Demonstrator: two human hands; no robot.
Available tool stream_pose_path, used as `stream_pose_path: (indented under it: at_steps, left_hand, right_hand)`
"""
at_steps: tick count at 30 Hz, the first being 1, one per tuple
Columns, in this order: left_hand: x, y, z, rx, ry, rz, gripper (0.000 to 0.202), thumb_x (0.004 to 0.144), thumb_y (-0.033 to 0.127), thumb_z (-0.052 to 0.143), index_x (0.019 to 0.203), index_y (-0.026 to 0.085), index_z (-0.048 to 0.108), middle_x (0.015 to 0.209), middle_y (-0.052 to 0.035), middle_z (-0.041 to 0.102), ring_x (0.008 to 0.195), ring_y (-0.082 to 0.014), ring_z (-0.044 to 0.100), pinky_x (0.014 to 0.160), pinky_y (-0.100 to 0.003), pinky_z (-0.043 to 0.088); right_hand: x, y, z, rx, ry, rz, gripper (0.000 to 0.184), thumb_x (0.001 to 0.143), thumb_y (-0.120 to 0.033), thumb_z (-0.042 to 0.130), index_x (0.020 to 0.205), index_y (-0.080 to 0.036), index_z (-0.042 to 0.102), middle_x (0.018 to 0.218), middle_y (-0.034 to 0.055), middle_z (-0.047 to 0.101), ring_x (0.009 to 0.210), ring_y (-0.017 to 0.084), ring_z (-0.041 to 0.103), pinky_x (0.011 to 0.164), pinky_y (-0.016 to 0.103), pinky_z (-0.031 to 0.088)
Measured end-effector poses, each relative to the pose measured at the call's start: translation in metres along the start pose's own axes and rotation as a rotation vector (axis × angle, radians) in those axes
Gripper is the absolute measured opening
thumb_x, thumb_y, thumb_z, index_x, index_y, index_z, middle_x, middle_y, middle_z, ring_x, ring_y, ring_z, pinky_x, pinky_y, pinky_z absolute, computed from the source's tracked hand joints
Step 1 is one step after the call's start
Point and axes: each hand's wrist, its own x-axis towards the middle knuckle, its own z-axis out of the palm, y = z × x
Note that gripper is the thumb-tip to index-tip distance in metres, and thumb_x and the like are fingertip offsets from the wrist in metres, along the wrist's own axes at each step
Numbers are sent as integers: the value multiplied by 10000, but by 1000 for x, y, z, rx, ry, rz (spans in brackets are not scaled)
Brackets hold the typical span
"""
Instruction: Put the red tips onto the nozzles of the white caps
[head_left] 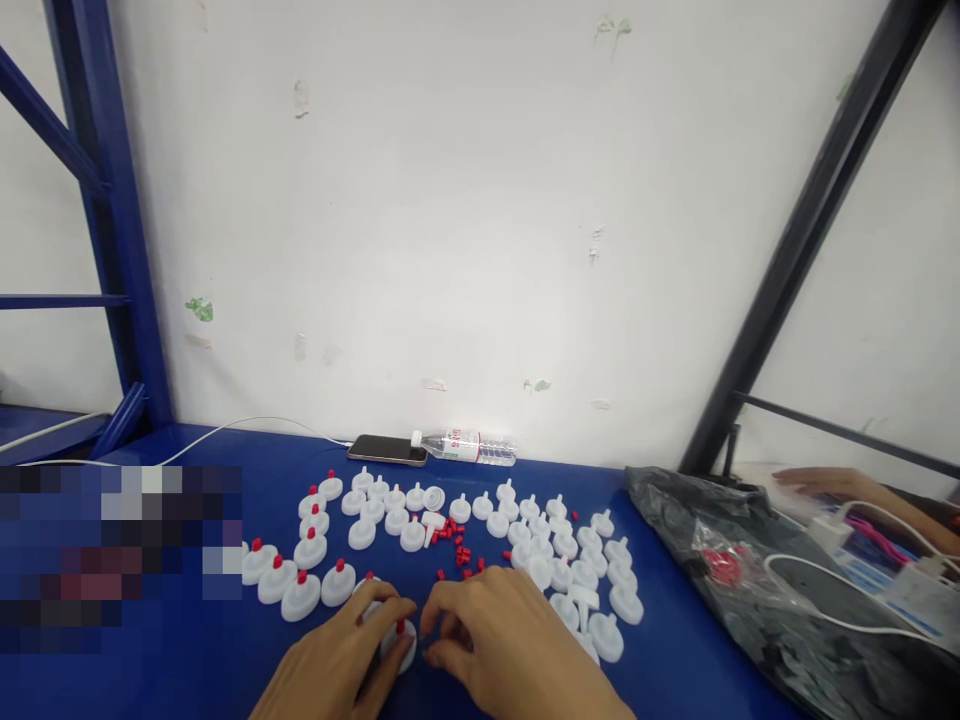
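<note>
My left hand (337, 650) is closed around a white plastic nozzle cap (406, 655) with a small red tip, low on the blue table (225, 660). Just right of that cap is my right hand (510, 630), fingers curled but apart, with nothing visible between them. Beyond my right fingertips lies a loose scatter of small red tips (463, 555). To the left, several white nozzle caps (301, 598) wear red tips. Many plain white nozzle caps (540, 570) stand in a group on the right, a few of them lying on their sides. Another group of white caps (362, 533) is at the back middle.
A phone (387, 450) with a cable and a plastic water bottle (469, 446) lie along the wall. On the right are a dark plastic bag (697, 570) and a clear bag of red pieces (724, 566). Another person's hand (817, 483) shows beyond the dark post (795, 240).
</note>
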Motion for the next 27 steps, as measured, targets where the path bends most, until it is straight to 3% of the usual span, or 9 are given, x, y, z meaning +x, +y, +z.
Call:
stream_pose_path:
  at_steps: [4,8,11,13,15,16,19,23,27]
  left_hand:
    - [10,-15,-17,191,-99,-187,464,995,273,339,1205,238,752,1268,-117,731,924,-260,800,816,-393,645]
    - [20,-29,-42,309,-158,-269,570,996,292,226,1236,185,732,1261,-158,739,1044,-321,776,820,-446,630]
    - [22,-34,-49,365,-127,-306,582,996,299,211,1262,183,715,1283,-162,730,995,-328,785,778,-456,631]
    - [20,-31,-47,383,-68,-300,566,1003,301,221,1241,192,723,1285,-164,718,852,-299,798,686,-429,632]
    - [18,-25,-43,415,64,-225,526,1013,314,266,1195,190,744,1258,-180,709,798,-288,786,638,-419,628]
    - [17,-22,-40,439,149,-144,489,1011,329,315,1174,188,755,1251,-193,702,866,-311,780,679,-442,633]
    - [13,-18,-33,547,313,157,397,955,340,510,1266,220,726,1412,-215,616,1287,-436,607,940,-593,570]
    - [8,-26,-26,640,240,285,662,929,287,566,1577,279,429,1703,-162,295,1507,-452,354,1087,-642,459]
    - [3,-41,-19,669,135,266,702,993,306,520,1647,311,263,1728,-137,245,1522,-453,336,1095,-656,451]
  right_hand:
    - [-1,0,-4,-41,93,31,103,953,-247,684,992,-307,759,853,-22,808,807,237,763,746,309,462]
    - [0,6,-4,-128,197,81,233,1015,-147,525,1036,-252,731,994,30,774,914,248,734,776,334,504]
    - [2,13,-1,-160,217,88,302,1016,-105,478,1157,-212,722,1182,89,732,1122,287,675,939,409,530]
    - [2,16,2,-147,184,88,361,1001,-94,485,1277,-193,696,1374,119,659,1298,319,590,1076,470,483]
    - [1,17,3,-129,126,93,412,996,-107,495,1365,-183,662,1511,124,569,1431,343,479,1171,514,411]
    - [1,16,3,-118,98,97,426,1001,-123,494,1395,-184,647,1543,120,542,1469,348,435,1198,528,382]
    - [-1,12,2,-82,45,103,423,1031,-184,480,1425,-200,634,1544,105,550,1497,338,403,1230,532,343]
    - [-2,11,2,-53,20,97,406,1029,-231,522,1413,-214,651,1502,95,594,1481,333,427,1238,518,334]
    - [-2,10,3,-34,-37,116,429,1037,-293,538,1452,-227,622,1553,103,544,1505,351,387,1241,537,318]
